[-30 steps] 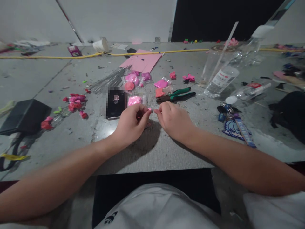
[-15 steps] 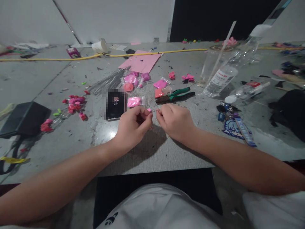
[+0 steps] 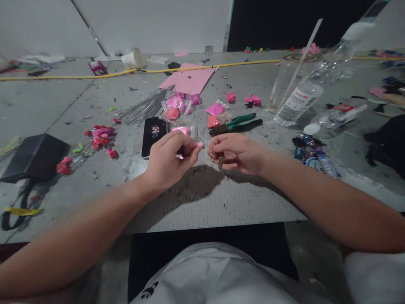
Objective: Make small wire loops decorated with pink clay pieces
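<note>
My left hand (image 3: 172, 158) is closed in a pinch, thumb against forefinger, with a small bright pink lump of clay (image 3: 200, 144) at the fingertips. My right hand (image 3: 237, 154) faces it a short way off, its fingers curled and the thumb side pinched near the end of a thin wire (image 3: 204, 146) that crosses the gap. The wire is so fine that its full length does not show. Just beyond the hands lie pliers with green and black handles (image 3: 236, 124) and clear packets of pink clay (image 3: 215, 108). A phone (image 3: 152, 137) lies beyond my left hand, partly covered by it.
A bundle of thin wires (image 3: 145, 105) lies beyond the phone, near a pink sheet (image 3: 190, 80). Pink and red clay flowers (image 3: 101, 137) are at left, by a black box (image 3: 33, 156). Bottles (image 3: 299, 103) and keys with charms (image 3: 316, 158) are at right. A yellow cord (image 3: 240, 64) crosses the back.
My right hand has turned and loosened from a tight fist, so its curled fingers now show. The pink lump shows more clearly at my left fingertips. The view has shifted slightly.
</note>
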Tool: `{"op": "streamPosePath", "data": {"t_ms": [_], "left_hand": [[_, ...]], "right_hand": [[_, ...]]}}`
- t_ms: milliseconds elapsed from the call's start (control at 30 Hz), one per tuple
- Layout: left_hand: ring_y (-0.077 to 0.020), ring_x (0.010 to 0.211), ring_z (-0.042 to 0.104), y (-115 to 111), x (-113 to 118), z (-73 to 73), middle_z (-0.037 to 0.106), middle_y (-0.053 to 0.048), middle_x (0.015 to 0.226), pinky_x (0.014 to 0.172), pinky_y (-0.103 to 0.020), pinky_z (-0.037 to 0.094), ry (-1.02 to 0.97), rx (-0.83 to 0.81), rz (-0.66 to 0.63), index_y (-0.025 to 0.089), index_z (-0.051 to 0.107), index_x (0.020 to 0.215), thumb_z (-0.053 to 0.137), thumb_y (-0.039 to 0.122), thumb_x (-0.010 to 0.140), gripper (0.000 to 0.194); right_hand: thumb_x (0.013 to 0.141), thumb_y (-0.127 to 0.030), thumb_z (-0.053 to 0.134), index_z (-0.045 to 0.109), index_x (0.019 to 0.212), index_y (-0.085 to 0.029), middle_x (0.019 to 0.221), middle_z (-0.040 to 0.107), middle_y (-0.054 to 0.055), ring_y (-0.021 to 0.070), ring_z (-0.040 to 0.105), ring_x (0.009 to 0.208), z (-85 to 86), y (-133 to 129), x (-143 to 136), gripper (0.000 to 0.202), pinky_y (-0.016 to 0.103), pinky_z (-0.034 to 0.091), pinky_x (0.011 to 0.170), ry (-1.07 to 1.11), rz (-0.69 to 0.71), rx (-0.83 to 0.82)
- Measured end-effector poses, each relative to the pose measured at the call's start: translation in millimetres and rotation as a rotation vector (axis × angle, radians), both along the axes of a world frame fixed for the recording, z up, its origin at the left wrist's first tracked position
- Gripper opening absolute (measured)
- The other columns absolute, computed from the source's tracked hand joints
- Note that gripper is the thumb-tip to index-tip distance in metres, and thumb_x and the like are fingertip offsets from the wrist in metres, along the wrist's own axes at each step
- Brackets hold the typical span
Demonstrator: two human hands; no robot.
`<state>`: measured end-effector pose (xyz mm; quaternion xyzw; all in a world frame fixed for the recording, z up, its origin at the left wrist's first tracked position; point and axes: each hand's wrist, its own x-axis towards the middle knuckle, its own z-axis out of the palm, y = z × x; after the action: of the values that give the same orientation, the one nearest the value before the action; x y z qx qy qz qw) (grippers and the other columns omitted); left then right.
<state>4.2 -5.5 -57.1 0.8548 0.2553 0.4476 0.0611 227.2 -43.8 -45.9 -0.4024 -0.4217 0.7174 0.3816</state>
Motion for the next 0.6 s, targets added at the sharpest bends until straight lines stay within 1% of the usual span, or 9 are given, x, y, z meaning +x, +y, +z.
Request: {"op": "streamPosePath", "data": {"t_ms": [100, 200, 267, 300, 367, 467, 533, 567, 600], "left_hand": [[-0.0117, 0.061, 0.053, 1.4, -3.6, -0.1, 0.064, 0.001, 0.072, 0.058, -0.026, 0.046, 0.003, 0.087, -0.04, 0.021, 0.062, 0.084, 0.069, 0.016, 0.095, 0.014], [-0.0115, 0.06, 0.052, 1.2, -6.0, 1.7, 0.064, 0.0, 0.073, 0.057, -0.026, 0.045, -0.001, 0.11, -0.021, 0.021, 0.062, 0.085, 0.068, 0.017, 0.096, 0.013], [-0.0116, 0.059, 0.051, 0.5, -6.5, 3.2, 0.064, 0.0, 0.073, 0.057, -0.026, 0.045, 0.003, 0.107, -0.005, 0.021, 0.061, 0.084, 0.069, 0.018, 0.096, 0.015], [-0.0117, 0.059, 0.051, 0.1, -6.4, 3.6, 0.064, 0.001, 0.073, 0.057, -0.026, 0.045, 0.001, 0.102, 0.005, 0.021, 0.06, 0.084, 0.07, 0.019, 0.096, 0.016], [-0.0115, 0.06, 0.052, -1.1, -5.7, 3.5, 0.064, 0.001, 0.073, 0.057, -0.026, 0.045, -0.001, 0.098, 0.014, 0.021, 0.06, 0.084, 0.07, 0.02, 0.097, 0.016], [-0.0115, 0.063, 0.054, -3.1, -4.2, 1.6, 0.062, 0.001, 0.075, 0.059, -0.025, 0.046, 0.025, 0.109, 0.004, 0.021, 0.059, 0.086, 0.069, 0.016, 0.097, 0.016], [-0.0121, 0.066, 0.055, -4.1, -3.6, 0.6, 0.061, 0.001, 0.076, 0.061, -0.025, 0.047, 0.043, 0.126, -0.025, 0.021, 0.06, 0.088, 0.068, 0.013, 0.097, 0.014], [-0.0125, 0.067, 0.056, -4.2, -3.6, 0.4, 0.06, 0.001, 0.077, 0.061, -0.026, 0.047, 0.042, 0.132, -0.04, 0.021, 0.06, 0.089, 0.068, 0.012, 0.097, 0.014], [-0.0127, 0.067, 0.056, -4.1, -3.9, 0.6, 0.06, 0.0, 0.078, 0.062, -0.026, 0.047, 0.039, 0.134, -0.053, 0.02, 0.06, 0.091, 0.067, 0.012, 0.097, 0.013]], "right_hand": [[0.091, -0.023, 0.074, 0.067, 0.079, -0.018, 0.079, 0.061, 0.005, 0.0134, 0.05, 0.067, 1.3, -2.9, 2.9, 0.014, 0.02, 0.025, 0.042, -0.012, 0.082, 0.035], [0.095, -0.032, 0.074, 0.068, 0.086, -0.018, 0.081, 0.063, 0.002, 0.0089, 0.042, 0.056, 1.8, -4.0, 4.7, 0.018, 0.021, 0.027, 0.041, -0.034, 0.174, 0.107], [0.096, -0.039, 0.075, 0.067, 0.091, -0.018, 0.08, 0.064, 0.0, 0.0073, 0.04, 0.051, 0.3, -4.1, 4.4, 0.022, 0.022, 0.029, 0.04, -0.066, 0.182, 0.182], [0.096, -0.041, 0.076, 0.067, 0.093, -0.019, 0.078, 0.064, -0.001, 0.0073, 0.041, 0.05, -0.9, -4.3, 3.6, 0.024, 0.022, 0.029, 0.04, -0.094, 0.155, 0.229], [0.096, -0.041, 0.075, 0.065, 0.096, -0.02, 0.076, 0.063, -0.002, 0.0083, 0.043, 0.05, -3.7, -5.5, 0.8, 0.023, 0.023, 0.031, 0.042, -0.192, 0.052, 0.35], [0.094, -0.03, 0.072, 0.063, 0.093, -0.02, 0.078, 0.063, -0.001, 0.0107, 0.048, 0.059, -6.3, -9.9, -5.3, 0.013, 0.025, 0.037, 0.049, -0.436, -0.13, 0.617], [0.093, -0.024, 0.07, 0.063, 0.089, -0.02, 0.081, 0.065, 0.0, 0.0128, 0.053, 0.068, -6.4, -13.2, -8.8, 0.009, 0.026, 0.041, 0.057, -0.571, -0.219, 0.772], [0.093, -0.023, 0.069, 0.063, 0.089, -0.02, 0.082, 0.065, 0.001, 0.0136, 0.055, 0.071, -6.1, -14.4, -9.9, 0.008, 0.027, 0.042, 0.059, -0.603, -0.246, 0.807], [0.094, -0.023, 0.068, 0.064, 0.09, -0.02, 0.083, 0.065, 0.001, 0.0138, 0.055, 0.071, -5.7, -14.9, -10.3, 0.007, 0.027, 0.042, 0.059, -0.605, -0.258, 0.803]]}}
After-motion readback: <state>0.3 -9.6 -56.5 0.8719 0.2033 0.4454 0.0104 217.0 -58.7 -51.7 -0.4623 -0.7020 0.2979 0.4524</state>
